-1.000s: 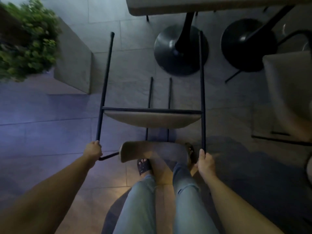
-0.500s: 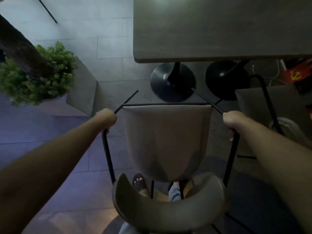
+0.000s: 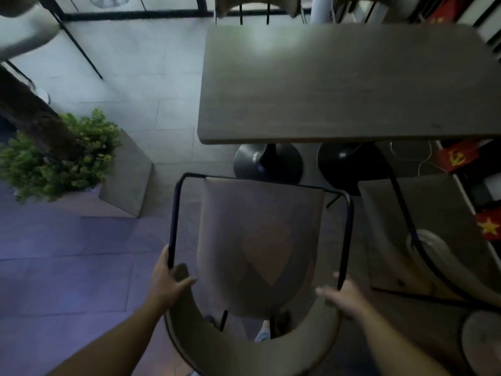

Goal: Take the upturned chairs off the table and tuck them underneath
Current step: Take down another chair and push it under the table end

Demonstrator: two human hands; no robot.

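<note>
A chair (image 3: 260,240) with a grey seat and a thin black frame stands upright on the floor, just in front of the wooden table (image 3: 339,85). Its curved backrest (image 3: 244,351) is nearest to me. My left hand (image 3: 168,283) grips the left end of the backrest where the frame meets it. My right hand (image 3: 341,297), blurred, lies over the right end beside the frame tube. A second chair (image 3: 401,226) stands to the right, its seat partly under the table's near edge.
Two black round table bases (image 3: 268,164) (image 3: 349,164) sit under the table's near edge. A planter with green leaves (image 3: 54,158) stands at the left. Red flags (image 3: 455,158) and clutter line the right side. More chairs (image 3: 257,6) stand beyond the table.
The chair, held upturned by its legs a second ago, is now upright and lower. Both my hands have moved from the frame tubes down to the backrest ends.
</note>
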